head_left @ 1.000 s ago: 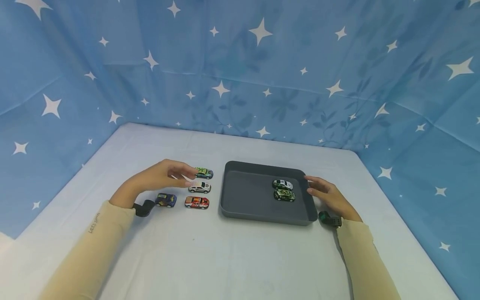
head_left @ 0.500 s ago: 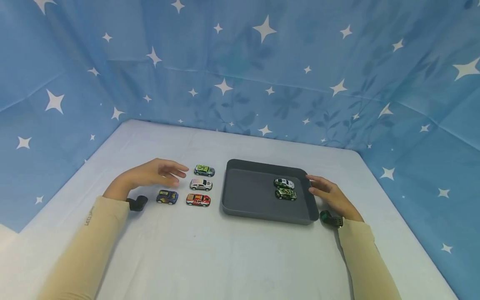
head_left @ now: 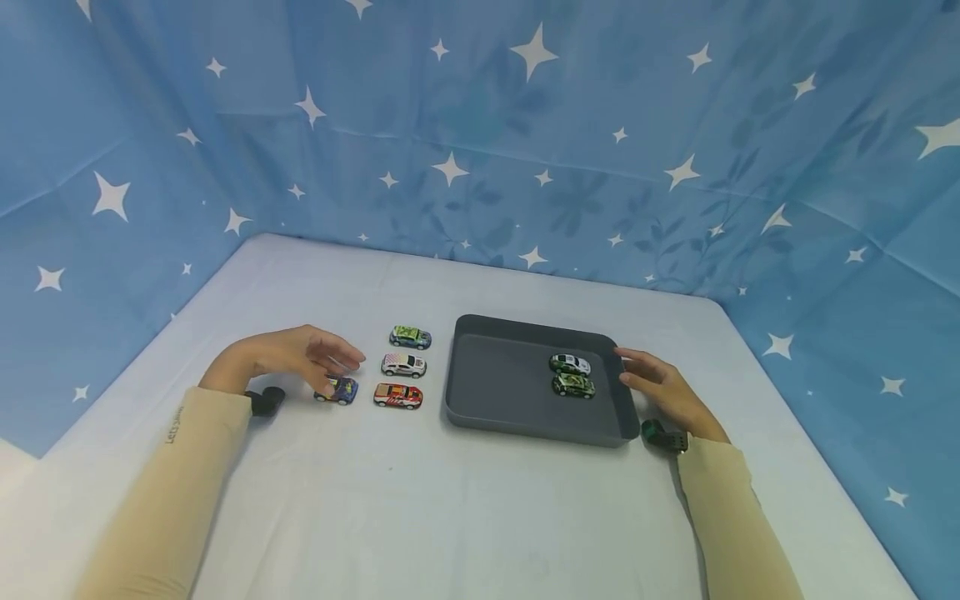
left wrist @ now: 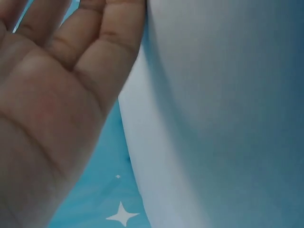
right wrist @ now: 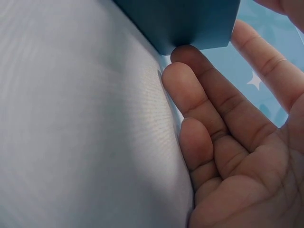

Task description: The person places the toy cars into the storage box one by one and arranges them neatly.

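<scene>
My left hand hovers with relaxed fingers at a dark blue toy car, partly covering it; whether the fingertips touch it I cannot tell. The left wrist view shows only the palm and fingers, no car. To its right, a green toy car, a white toy car and a red toy car stand in a column. My right hand rests fingertips against the right side of the grey tray. Inside the tray, a white-and-green toy car sits beside a camouflage-green toy car.
A white cloth covers the table. Blue curtains with white stars rise behind it and along both sides. A dark wrist device sits at the left wrist, another wrist device at the right.
My left hand has drawn back left from beside the green and white cars, then come down over the dark blue car. My right hand has stayed at the tray.
</scene>
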`<state>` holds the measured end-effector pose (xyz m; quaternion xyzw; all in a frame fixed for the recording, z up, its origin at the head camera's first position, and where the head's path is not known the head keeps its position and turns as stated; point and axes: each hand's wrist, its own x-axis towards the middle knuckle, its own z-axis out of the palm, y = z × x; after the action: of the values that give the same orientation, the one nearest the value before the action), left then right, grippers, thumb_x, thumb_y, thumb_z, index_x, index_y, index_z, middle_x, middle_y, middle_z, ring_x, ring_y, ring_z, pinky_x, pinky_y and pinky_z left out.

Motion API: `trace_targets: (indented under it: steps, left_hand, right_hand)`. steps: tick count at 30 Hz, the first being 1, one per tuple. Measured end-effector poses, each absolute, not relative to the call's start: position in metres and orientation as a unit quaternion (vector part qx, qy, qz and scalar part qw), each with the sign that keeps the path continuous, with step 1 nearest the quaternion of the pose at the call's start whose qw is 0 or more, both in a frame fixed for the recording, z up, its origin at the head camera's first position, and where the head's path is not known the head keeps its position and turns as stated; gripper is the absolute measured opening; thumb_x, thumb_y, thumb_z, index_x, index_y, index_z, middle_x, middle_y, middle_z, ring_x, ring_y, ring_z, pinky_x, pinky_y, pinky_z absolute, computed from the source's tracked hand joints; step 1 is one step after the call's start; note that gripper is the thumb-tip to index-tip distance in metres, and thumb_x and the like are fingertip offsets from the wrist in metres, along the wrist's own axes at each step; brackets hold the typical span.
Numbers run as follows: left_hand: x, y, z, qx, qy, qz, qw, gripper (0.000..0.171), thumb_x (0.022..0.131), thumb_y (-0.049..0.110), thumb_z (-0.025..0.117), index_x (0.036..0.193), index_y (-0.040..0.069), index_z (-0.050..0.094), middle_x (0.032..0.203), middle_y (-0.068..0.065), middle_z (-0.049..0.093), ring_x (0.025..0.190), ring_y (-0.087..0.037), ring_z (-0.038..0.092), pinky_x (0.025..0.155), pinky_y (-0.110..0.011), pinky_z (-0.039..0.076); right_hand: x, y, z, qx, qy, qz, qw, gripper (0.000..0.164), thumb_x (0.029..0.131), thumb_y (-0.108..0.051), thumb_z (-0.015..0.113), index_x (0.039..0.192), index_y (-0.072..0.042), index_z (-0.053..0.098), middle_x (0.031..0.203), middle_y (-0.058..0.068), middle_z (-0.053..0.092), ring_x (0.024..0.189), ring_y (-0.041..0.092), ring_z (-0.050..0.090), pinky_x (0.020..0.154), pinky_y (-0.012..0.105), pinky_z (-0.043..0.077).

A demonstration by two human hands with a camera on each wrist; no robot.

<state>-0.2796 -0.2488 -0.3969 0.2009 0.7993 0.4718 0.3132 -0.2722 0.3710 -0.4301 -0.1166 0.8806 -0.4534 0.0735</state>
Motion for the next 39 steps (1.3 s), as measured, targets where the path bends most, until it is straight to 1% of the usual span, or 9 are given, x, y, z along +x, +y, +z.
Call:
trace_targets:
  steps: [10, 12, 15, 18, 19, 21, 27, 34, 39]
  left_hand:
    - [-0.2806, -0.2504, -0.3970, 0.202, 0.805, 0.453, 0.326, 0.066, 0.078, -0.008, 0.090, 0.139, -0.012, 0.064, 0.145, -0.021, 0.066, 0.144, -0.042, 0.055, 0.121, -0.049, 0.044]
    - [-0.2809, -0.2490, -0.3966, 0.203, 0.809, 0.448, 0.322, 0.064, 0.076, -0.009, 0.090, 0.136, -0.011, 0.067, 0.139, -0.016, 0.069, 0.139, -0.038, 0.059, 0.119, -0.046, 0.047]
    - [-0.2808, -0.2473, -0.3971, 0.203, 0.821, 0.432, 0.313, 0.060, 0.074, -0.009, 0.091, 0.130, -0.009, 0.070, 0.128, -0.008, 0.073, 0.124, -0.027, 0.066, 0.111, -0.038, 0.053]
    - [-0.2803, -0.2462, -0.3984, 0.201, 0.832, 0.416, 0.305, 0.056, 0.073, -0.009, 0.092, 0.126, -0.007, 0.072, 0.118, -0.002, 0.074, 0.111, -0.019, 0.066, 0.101, -0.031, 0.054]
    - [-0.2800, -0.2459, -0.3986, 0.198, 0.834, 0.415, 0.304, 0.056, 0.073, -0.009, 0.092, 0.126, -0.007, 0.073, 0.117, -0.001, 0.074, 0.108, -0.017, 0.065, 0.099, -0.029, 0.054]
    - [-0.2793, -0.2459, -0.3988, 0.198, 0.838, 0.411, 0.300, 0.054, 0.073, -0.008, 0.091, 0.124, -0.006, 0.074, 0.114, -0.001, 0.075, 0.106, -0.017, 0.065, 0.098, -0.029, 0.054]
    - [-0.2776, -0.2449, -0.3981, 0.197, 0.845, 0.404, 0.288, 0.048, 0.076, -0.004, 0.091, 0.121, -0.005, 0.076, 0.114, -0.001, 0.077, 0.107, -0.017, 0.065, 0.099, -0.033, 0.053]
    - [-0.2767, -0.2450, -0.3988, 0.190, 0.857, 0.388, 0.280, 0.045, 0.080, 0.004, 0.092, 0.123, 0.000, 0.079, 0.121, -0.004, 0.079, 0.117, -0.020, 0.067, 0.103, -0.037, 0.052]
    - [-0.2779, -0.2455, -0.3992, 0.199, 0.856, 0.392, 0.273, 0.043, 0.081, 0.005, 0.091, 0.123, 0.000, 0.079, 0.123, -0.006, 0.079, 0.123, -0.026, 0.068, 0.107, -0.042, 0.052]
  right_hand:
    - [-0.2720, 0.3718, -0.4296, -0.121, 0.884, -0.445, 0.073, 0.061, 0.112, -0.024, 0.062, 0.165, 0.000, 0.041, 0.162, 0.033, 0.045, 0.144, 0.054, 0.048, 0.118, 0.070, 0.037]
    - [-0.2715, 0.3719, -0.4282, -0.121, 0.888, -0.439, 0.070, 0.061, 0.112, -0.025, 0.062, 0.164, -0.001, 0.042, 0.161, 0.032, 0.047, 0.142, 0.043, 0.054, 0.118, 0.063, 0.041]
    - [-0.2699, 0.3713, -0.4283, -0.122, 0.889, -0.436, 0.067, 0.060, 0.112, -0.025, 0.062, 0.164, -0.001, 0.042, 0.160, 0.032, 0.048, 0.142, 0.042, 0.054, 0.117, 0.062, 0.042]
    - [-0.2683, 0.3705, -0.4296, -0.120, 0.886, -0.442, 0.068, 0.060, 0.112, -0.024, 0.062, 0.164, -0.001, 0.042, 0.160, 0.033, 0.047, 0.143, 0.047, 0.052, 0.118, 0.065, 0.040]
    - [-0.2682, 0.3702, -0.4301, -0.120, 0.884, -0.446, 0.068, 0.061, 0.112, -0.024, 0.062, 0.164, 0.000, 0.042, 0.159, 0.034, 0.047, 0.144, 0.055, 0.047, 0.118, 0.071, 0.037]
    - [-0.2684, 0.3699, -0.4301, -0.118, 0.883, -0.450, 0.069, 0.061, 0.112, -0.023, 0.063, 0.164, 0.000, 0.042, 0.159, 0.035, 0.047, 0.145, 0.055, 0.046, 0.118, 0.072, 0.036]
    - [-0.2682, 0.3692, -0.4287, -0.114, 0.881, -0.453, 0.071, 0.062, 0.111, -0.023, 0.063, 0.164, 0.000, 0.042, 0.161, 0.035, 0.044, 0.146, 0.056, 0.045, 0.119, 0.074, 0.034]
    - [-0.2664, 0.3695, -0.4278, -0.125, 0.882, -0.449, 0.072, 0.061, 0.112, -0.022, 0.063, 0.164, -0.001, 0.042, 0.162, 0.034, 0.044, 0.148, 0.054, 0.044, 0.119, 0.071, 0.035]
    - [-0.2675, 0.3707, -0.4285, -0.131, 0.883, -0.447, 0.068, 0.060, 0.112, -0.022, 0.063, 0.164, -0.001, 0.043, 0.161, 0.033, 0.045, 0.146, 0.053, 0.046, 0.119, 0.070, 0.037]
